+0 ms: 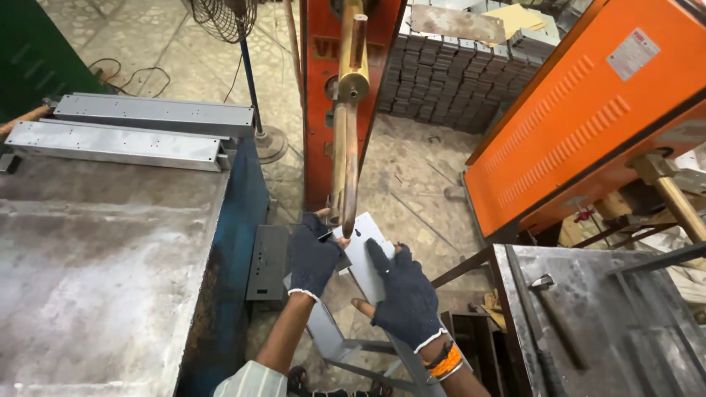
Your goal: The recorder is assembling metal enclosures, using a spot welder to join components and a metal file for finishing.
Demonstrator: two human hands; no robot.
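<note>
Both gloved hands, left hand (314, 257) and right hand (403, 294), grasp metal bracket (365, 250) between them under welder electrode (348, 184).

Even daylight fills the scene, brightest on the floor (412, 169) at frame centre. Soft glare marks the steel table (95, 272) at lower left. Straight edges bow near the frame borders; focus is sharp.
</note>
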